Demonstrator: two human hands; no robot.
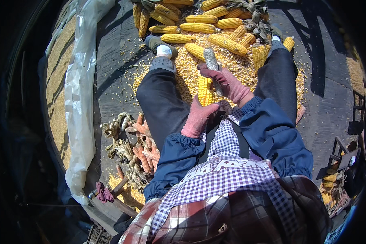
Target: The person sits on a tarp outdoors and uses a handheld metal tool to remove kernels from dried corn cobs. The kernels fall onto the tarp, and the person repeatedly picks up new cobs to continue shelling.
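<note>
Both of my hands wear pinkish work gloves. My left hand (199, 117) grips the lower end of a yellow ear of corn (205, 91), which points away from me between my legs. In my right hand (227, 84) is a greyish, bare corncob (210, 58), held upright along the right side of the ear. A gap between rows shows on the ear's right side, partly shaded. Under and beyond the hands lies a heap of loose kernels (186, 68). Several whole yellow ears (228, 45) rest on its far part.
Shelled reddish cobs (144, 158) and dry husks (126, 149) lie by my left thigh. Farther left, clear plastic sheeting (80, 91) borders spread grain (59, 100). A wooden stool or frame (120, 187) with a purple cloth (104, 192) stands at lower left; a metal-framed chair (338, 155) is at right.
</note>
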